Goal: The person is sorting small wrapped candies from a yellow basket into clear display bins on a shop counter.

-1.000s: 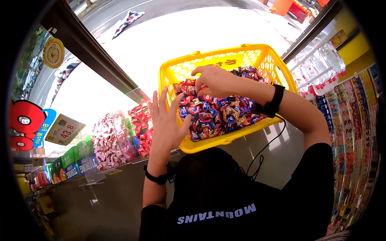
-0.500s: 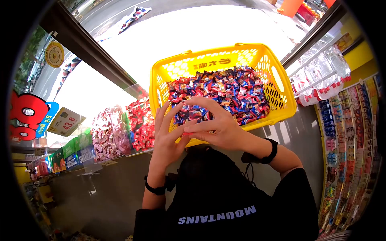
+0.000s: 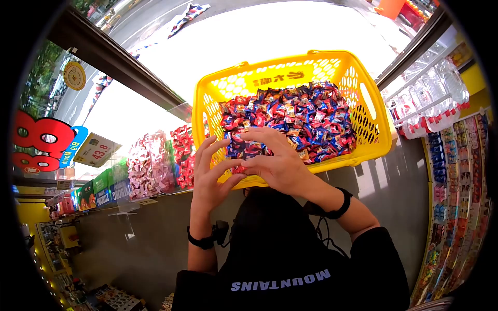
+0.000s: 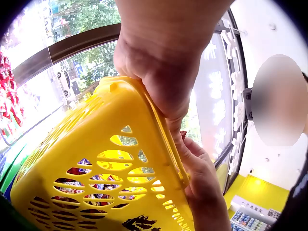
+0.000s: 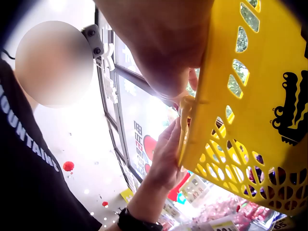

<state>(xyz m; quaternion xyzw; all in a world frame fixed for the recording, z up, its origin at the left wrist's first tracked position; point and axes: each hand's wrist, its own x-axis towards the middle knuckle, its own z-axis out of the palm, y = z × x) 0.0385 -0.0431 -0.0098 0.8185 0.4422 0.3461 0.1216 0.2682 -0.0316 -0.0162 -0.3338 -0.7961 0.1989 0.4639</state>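
Over the near rim of the yellow shopping basket (image 3: 381,142), both hands meet at their fingertips. A small red wrapped candy (image 3: 239,169) sits between them. My left hand (image 3: 208,182) pinches it from the left with thumb and forefinger, while the right hand (image 3: 282,167) pinches it from the other side. Beneath and beyond the fingers, a heap of candies (image 3: 295,116) in red, blue and gold wrappers covers the basket's bottom. From the left wrist, a bit of the candy (image 4: 184,134) shows at the fingers; the basket wall hides part of both hands in the wrist views.
Left of the basket are bins of pink candies (image 3: 148,163) and red candies (image 3: 182,155), with a price sign (image 3: 97,150). Bottles on a rack (image 3: 433,101) and a shelf of packets (image 3: 451,192) stand at the right. A dark door frame (image 3: 124,59) runs behind.
The right hand has come from over the heap back to the near rim and met the left hand. The left fingers have gone from spread to pinching; the red candy now shows between both hands.
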